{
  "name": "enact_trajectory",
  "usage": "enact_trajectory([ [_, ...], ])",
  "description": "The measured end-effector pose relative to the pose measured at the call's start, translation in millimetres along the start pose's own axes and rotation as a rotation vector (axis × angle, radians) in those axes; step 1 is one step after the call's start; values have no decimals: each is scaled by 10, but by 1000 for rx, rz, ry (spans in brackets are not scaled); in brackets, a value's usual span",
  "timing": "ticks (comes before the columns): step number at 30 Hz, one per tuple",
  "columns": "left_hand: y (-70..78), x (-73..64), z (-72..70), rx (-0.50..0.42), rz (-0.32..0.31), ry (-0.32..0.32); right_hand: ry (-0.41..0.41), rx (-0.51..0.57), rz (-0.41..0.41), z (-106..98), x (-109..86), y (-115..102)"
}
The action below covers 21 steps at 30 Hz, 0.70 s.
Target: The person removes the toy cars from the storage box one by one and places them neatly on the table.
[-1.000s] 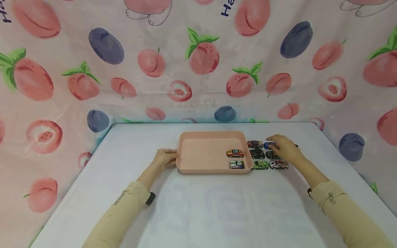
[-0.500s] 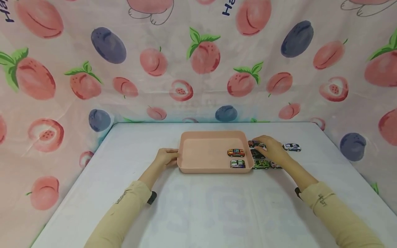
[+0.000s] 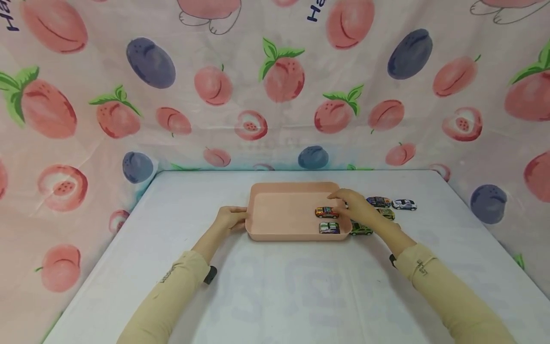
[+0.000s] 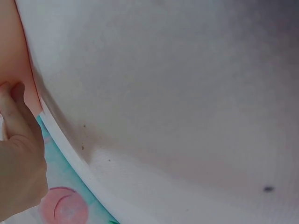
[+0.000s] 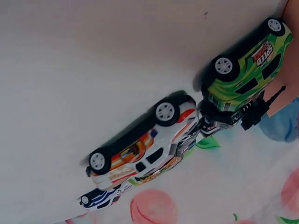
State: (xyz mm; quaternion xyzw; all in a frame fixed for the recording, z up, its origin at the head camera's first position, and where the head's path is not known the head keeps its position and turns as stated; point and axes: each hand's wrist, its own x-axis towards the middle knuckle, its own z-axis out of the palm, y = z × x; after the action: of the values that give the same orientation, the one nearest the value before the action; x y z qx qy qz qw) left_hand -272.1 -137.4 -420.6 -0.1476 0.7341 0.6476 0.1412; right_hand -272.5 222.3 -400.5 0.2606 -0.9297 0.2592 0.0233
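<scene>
A peach-coloured tray (image 3: 296, 236) lies on the white table. My left hand (image 3: 228, 219) holds its left edge; in the left wrist view fingertips (image 4: 17, 88) meet the tray wall. Inside the tray, at the right, sit a red-orange toy car (image 3: 326, 212) and a white-green toy car (image 3: 329, 228). My right hand (image 3: 356, 205) reaches over the tray's right rim, index finger and thumb apart, the thumb by the red-orange car. It hides part of the toy cars beneath it. A green toy car (image 5: 250, 70) and a white toy car (image 5: 149, 140) show in the right wrist view.
Right of the tray, a blue toy car (image 3: 379, 202), a white-blue toy car (image 3: 404, 204) and an olive toy car (image 3: 386, 213) stand on the table. A fruit-print cloth (image 3: 275, 124) hangs behind. A black truck (image 5: 257, 114) shows beyond the green car.
My right hand has moved left from above the blue car, past the dark car, to the tray's right rim. The blue car is uncovered again. My left hand stays at the tray.
</scene>
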Motion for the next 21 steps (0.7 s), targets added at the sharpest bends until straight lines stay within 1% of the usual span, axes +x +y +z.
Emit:
enact_trajectory([
  [2,-4,-2,-2,-7,3,0,-23,53,-6,33,41,9],
  [5,-11,1,-5,-14,4,-3,-60,121,-39,77,93,55],
  [6,-14,4,-5,-15,3,-5,-65,141,-74,121,123,149],
  [7,-14,6,-5,-15,3,-8,-79,154,-81,132,132,170],
  [9,-13,11,-4,-13,2,-11,-103,154,-91,154,141,213],
  [12,-12,13,5,-14,0,-13,-117,161,-68,202,145,261],
  [13,-12,11,9,-16,0,-14,-127,153,-37,191,129,196],
  [14,-11,8,12,-18,-1,-14,-127,130,-42,210,133,200],
  [16,-12,4,13,-18,-5,-14,-116,79,-52,251,144,200],
  [20,-8,-12,-4,-17,-3,-11,-96,-81,-108,300,176,176],
  [21,-6,-15,-12,-17,-4,-9,-87,-94,-115,307,185,171],
])
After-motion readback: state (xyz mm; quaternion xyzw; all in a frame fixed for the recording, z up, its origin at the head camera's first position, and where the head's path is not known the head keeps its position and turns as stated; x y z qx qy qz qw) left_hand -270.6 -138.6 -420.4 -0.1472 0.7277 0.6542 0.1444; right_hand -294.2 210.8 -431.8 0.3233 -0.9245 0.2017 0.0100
